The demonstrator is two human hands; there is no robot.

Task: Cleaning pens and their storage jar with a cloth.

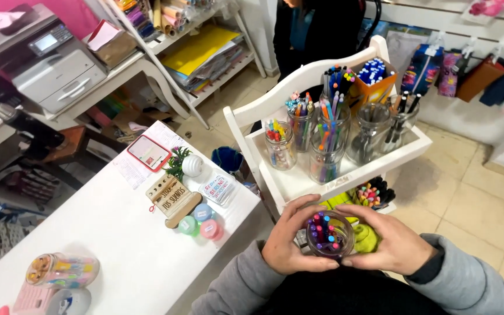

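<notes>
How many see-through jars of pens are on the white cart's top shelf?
5 on the top shelf: front-left jar, front-middle jar, back jar, and two right jars. Others may be hidden behind.

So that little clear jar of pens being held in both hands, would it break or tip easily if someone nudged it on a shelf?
The jar looks like clear glass, so it would probably crack if dropped. It is round and smooth, likely somewhat slippery, which may be why the left hand and right hand both cup it. The pens stand upright and rise above the rim, so it may tip when pushed.
</notes>
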